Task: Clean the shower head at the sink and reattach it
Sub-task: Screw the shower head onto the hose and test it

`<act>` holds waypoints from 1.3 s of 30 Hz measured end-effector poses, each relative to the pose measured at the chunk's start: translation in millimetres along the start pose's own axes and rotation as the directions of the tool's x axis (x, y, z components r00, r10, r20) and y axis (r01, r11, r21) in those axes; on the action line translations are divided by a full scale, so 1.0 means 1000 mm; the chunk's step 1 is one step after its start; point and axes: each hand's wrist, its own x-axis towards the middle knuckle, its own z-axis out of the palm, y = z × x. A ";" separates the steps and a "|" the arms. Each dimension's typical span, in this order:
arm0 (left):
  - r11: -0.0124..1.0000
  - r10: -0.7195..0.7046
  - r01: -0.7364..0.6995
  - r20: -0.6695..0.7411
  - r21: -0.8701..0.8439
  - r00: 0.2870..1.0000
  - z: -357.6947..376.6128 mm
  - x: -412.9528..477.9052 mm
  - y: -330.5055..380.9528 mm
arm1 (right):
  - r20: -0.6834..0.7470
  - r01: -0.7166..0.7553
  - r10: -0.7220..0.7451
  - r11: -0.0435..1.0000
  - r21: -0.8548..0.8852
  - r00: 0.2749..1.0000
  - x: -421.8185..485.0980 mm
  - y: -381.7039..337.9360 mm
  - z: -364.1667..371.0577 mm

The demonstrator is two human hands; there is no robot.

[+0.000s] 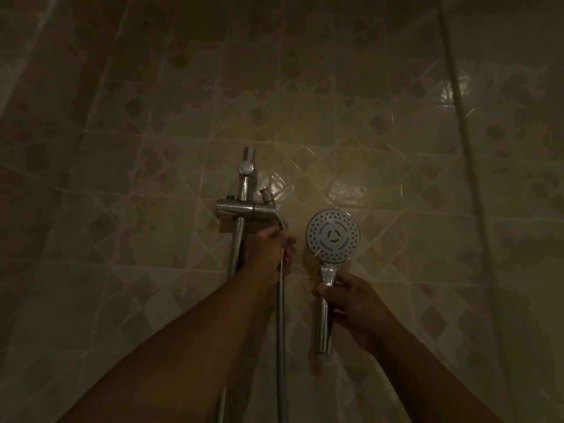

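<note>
Glossy chrome shower head [333,236], ribbed metal hose [281,331], polished rail [241,227], seemingly glazed wall tiles [351,190]

Chrome shower head [333,235], beige diamond-patterned tiles [152,178]

My left hand [271,248] sat closed round hose [281,315] just under holder [244,210], rail [239,239] close at its left side. Hose hung down between my forearms, splitting gap there. Right hand [351,300] gripped shower head [332,236] by handle, clear of hose, bare tile wall [152,148] showing between. Holder's cradle stood unoccupied, open tile above and to its right. Rail knob [246,167] jutted out above holder. Wide free wall left of rail. Corner seam [464,132] bounded right side.
</note>
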 end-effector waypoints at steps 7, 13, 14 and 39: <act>0.989 -0.061 0.061 0.002 -0.131 0.998 0.026 -0.005 0.006 | -0.052 -0.025 0.029 0.997 0.067 0.998 -0.004 0.000 -0.006; 0.999 -0.021 0.026 0.106 -0.043 0.994 0.029 -0.034 -0.012 | -0.067 -0.008 0.012 0.998 0.056 0.998 -0.019 -0.005 -0.020; 1.000 -0.011 0.011 0.126 -0.002 0.992 0.028 -0.040 -0.013 | -0.071 -0.009 0.014 0.998 0.056 0.997 -0.021 -0.006 -0.023; 0.959 -0.273 0.280 0.387 0.040 0.881 -0.085 -0.266 -0.075 | -0.039 -0.016 0.018 0.999 0.044 0.999 -0.103 -0.044 0.048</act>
